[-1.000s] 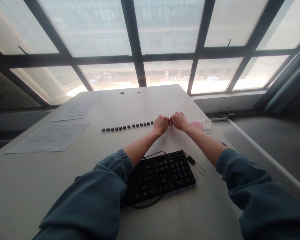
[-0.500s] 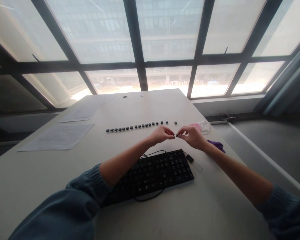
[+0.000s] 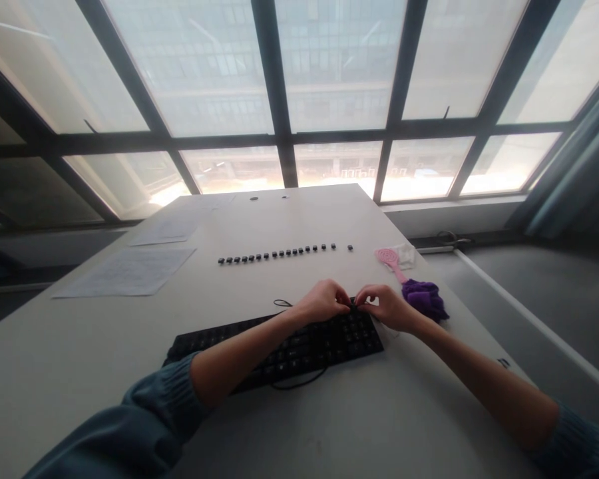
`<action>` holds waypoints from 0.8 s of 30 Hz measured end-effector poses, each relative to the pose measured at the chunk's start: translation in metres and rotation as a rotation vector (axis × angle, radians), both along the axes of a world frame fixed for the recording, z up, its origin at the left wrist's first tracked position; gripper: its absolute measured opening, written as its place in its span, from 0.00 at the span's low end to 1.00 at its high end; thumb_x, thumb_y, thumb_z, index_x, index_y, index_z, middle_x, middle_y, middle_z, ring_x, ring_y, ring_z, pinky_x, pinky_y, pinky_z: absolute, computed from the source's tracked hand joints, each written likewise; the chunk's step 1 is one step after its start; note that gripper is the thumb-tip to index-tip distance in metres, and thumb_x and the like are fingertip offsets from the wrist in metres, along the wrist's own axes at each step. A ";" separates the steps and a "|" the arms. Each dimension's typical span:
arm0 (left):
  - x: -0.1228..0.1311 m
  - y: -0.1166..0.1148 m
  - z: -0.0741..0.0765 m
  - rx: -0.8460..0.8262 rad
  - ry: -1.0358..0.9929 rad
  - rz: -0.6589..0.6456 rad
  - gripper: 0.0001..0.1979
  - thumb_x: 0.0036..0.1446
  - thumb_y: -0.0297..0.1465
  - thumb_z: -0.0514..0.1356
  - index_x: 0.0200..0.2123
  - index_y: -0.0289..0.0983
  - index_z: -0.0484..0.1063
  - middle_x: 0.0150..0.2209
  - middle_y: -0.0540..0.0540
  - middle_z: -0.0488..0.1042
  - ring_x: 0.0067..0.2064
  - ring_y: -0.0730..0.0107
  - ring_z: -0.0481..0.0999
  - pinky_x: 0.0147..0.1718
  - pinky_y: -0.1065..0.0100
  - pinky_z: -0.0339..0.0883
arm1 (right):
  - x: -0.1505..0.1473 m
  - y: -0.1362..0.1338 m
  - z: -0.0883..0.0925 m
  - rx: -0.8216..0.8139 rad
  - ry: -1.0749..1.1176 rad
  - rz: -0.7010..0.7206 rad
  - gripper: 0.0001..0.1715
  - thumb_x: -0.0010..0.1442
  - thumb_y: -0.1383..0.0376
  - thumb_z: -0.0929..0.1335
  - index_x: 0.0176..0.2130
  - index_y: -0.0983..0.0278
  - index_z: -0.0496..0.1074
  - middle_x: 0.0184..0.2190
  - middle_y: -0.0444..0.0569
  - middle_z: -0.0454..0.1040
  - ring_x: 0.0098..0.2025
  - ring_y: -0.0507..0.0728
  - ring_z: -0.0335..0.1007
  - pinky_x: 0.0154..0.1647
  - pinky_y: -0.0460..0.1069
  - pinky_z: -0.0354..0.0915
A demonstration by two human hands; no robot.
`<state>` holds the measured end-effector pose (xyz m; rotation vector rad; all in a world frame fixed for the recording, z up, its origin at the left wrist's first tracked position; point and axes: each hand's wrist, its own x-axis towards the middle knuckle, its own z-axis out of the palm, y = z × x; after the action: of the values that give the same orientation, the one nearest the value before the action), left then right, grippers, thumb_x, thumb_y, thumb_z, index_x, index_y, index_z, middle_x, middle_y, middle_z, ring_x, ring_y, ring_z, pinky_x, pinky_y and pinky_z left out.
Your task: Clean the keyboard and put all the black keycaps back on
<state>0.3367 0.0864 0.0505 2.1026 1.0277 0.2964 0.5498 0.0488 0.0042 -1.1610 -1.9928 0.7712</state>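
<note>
A black keyboard lies on the white table under my forearms, its cable looped at the front and back. My left hand is closed in a pinch at the keyboard's upper right edge. Facing it, my right hand pinches with thumb and forefinger at the same spot. The fingertips of both hands almost meet; anything small and dark in them blends with the black keys. Behind the hands runs a row of several small black keycap-like pieces, with a single black piece set apart at its right end.
A pink round-headed brush lies by the table's right side, beside a purple cloth and a clear plastic wrapper. Printed paper sheets lie on the left. Two small dark items sit near the far edge. Windows stand beyond the table.
Both hands have come down and nearer, from above the table behind the keyboard to its upper right edge. Small dark pieces showed at the fingertips before. The view has shifted slightly.
</note>
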 end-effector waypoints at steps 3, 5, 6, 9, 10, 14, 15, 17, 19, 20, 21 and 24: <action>0.002 -0.005 -0.003 0.083 -0.012 0.004 0.13 0.49 0.27 0.62 0.37 0.34 0.85 0.32 0.45 0.83 0.34 0.66 0.78 0.35 0.69 0.67 | -0.001 -0.001 -0.004 0.036 -0.006 0.002 0.07 0.57 0.72 0.71 0.34 0.62 0.80 0.35 0.48 0.81 0.36 0.56 0.75 0.41 0.50 0.68; 0.004 -0.009 -0.005 0.140 -0.014 0.015 0.13 0.49 0.26 0.62 0.36 0.35 0.85 0.31 0.45 0.83 0.34 0.66 0.78 0.36 0.68 0.67 | -0.002 -0.003 -0.006 0.066 0.002 0.003 0.08 0.58 0.72 0.70 0.34 0.62 0.80 0.35 0.48 0.80 0.36 0.55 0.75 0.40 0.50 0.68; 0.004 -0.010 -0.006 0.158 -0.018 0.021 0.13 0.48 0.25 0.61 0.36 0.35 0.85 0.31 0.45 0.83 0.34 0.66 0.78 0.36 0.68 0.67 | -0.003 -0.004 -0.006 0.081 0.011 0.005 0.08 0.59 0.72 0.70 0.34 0.62 0.80 0.35 0.48 0.80 0.36 0.55 0.75 0.40 0.50 0.68; 0.005 -0.012 -0.012 0.155 -0.048 0.046 0.13 0.48 0.25 0.61 0.35 0.35 0.85 0.31 0.45 0.83 0.34 0.65 0.79 0.36 0.68 0.68 | -0.006 -0.006 -0.008 0.109 0.049 0.020 0.08 0.60 0.72 0.69 0.33 0.62 0.79 0.36 0.49 0.80 0.37 0.56 0.75 0.42 0.50 0.69; 0.005 -0.011 -0.015 0.147 -0.065 0.058 0.12 0.49 0.26 0.61 0.35 0.35 0.84 0.31 0.45 0.83 0.34 0.65 0.79 0.36 0.68 0.68 | -0.006 -0.006 -0.008 0.113 0.062 0.026 0.08 0.60 0.72 0.69 0.33 0.62 0.79 0.36 0.49 0.80 0.38 0.56 0.76 0.42 0.50 0.69; 0.003 -0.011 -0.024 0.158 -0.106 0.102 0.11 0.49 0.27 0.62 0.35 0.35 0.84 0.32 0.45 0.83 0.35 0.65 0.79 0.38 0.68 0.69 | -0.007 -0.006 -0.009 0.128 0.077 0.041 0.08 0.61 0.70 0.69 0.34 0.61 0.78 0.38 0.50 0.80 0.39 0.57 0.76 0.44 0.52 0.70; 0.003 -0.012 -0.025 0.170 -0.101 0.110 0.11 0.50 0.27 0.62 0.35 0.36 0.84 0.32 0.46 0.83 0.35 0.65 0.79 0.38 0.68 0.69 | -0.007 -0.005 -0.009 0.133 0.073 0.040 0.08 0.61 0.70 0.68 0.34 0.61 0.78 0.37 0.50 0.80 0.39 0.58 0.76 0.44 0.52 0.70; 0.002 -0.014 -0.026 0.195 -0.086 0.125 0.11 0.50 0.28 0.63 0.35 0.36 0.84 0.32 0.46 0.83 0.35 0.65 0.79 0.39 0.67 0.70 | -0.008 -0.005 -0.010 0.143 0.067 0.041 0.08 0.62 0.70 0.68 0.34 0.61 0.78 0.37 0.50 0.80 0.39 0.58 0.76 0.43 0.52 0.70; 0.002 -0.015 -0.026 0.202 -0.088 0.135 0.10 0.50 0.28 0.63 0.35 0.36 0.84 0.32 0.46 0.83 0.35 0.65 0.79 0.39 0.67 0.70 | -0.008 -0.005 -0.009 0.154 0.063 0.043 0.08 0.62 0.70 0.68 0.33 0.61 0.78 0.37 0.50 0.80 0.39 0.57 0.76 0.43 0.52 0.70; 0.002 -0.015 -0.026 0.195 -0.094 0.138 0.10 0.50 0.28 0.63 0.36 0.36 0.84 0.32 0.46 0.83 0.35 0.65 0.79 0.39 0.67 0.70 | -0.008 -0.005 -0.009 0.160 0.059 0.047 0.08 0.62 0.71 0.68 0.33 0.61 0.78 0.37 0.50 0.79 0.39 0.57 0.76 0.43 0.51 0.70; 0.002 -0.014 -0.026 0.180 -0.103 0.142 0.10 0.50 0.27 0.64 0.36 0.36 0.84 0.32 0.46 0.83 0.35 0.65 0.79 0.40 0.67 0.70 | -0.008 -0.006 -0.008 0.169 0.052 0.052 0.08 0.62 0.71 0.68 0.33 0.61 0.78 0.37 0.50 0.79 0.39 0.57 0.76 0.43 0.51 0.70; 0.003 -0.012 -0.028 0.139 -0.111 0.160 0.10 0.49 0.27 0.66 0.36 0.35 0.85 0.32 0.45 0.83 0.35 0.65 0.79 0.41 0.67 0.70 | -0.008 -0.006 -0.007 0.202 0.022 0.067 0.09 0.62 0.72 0.68 0.34 0.61 0.78 0.37 0.49 0.79 0.40 0.57 0.75 0.43 0.51 0.69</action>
<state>0.3392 0.0743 0.0229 2.1034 1.1395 0.5727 0.5421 0.0431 -0.0025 -0.9684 -2.0470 0.5967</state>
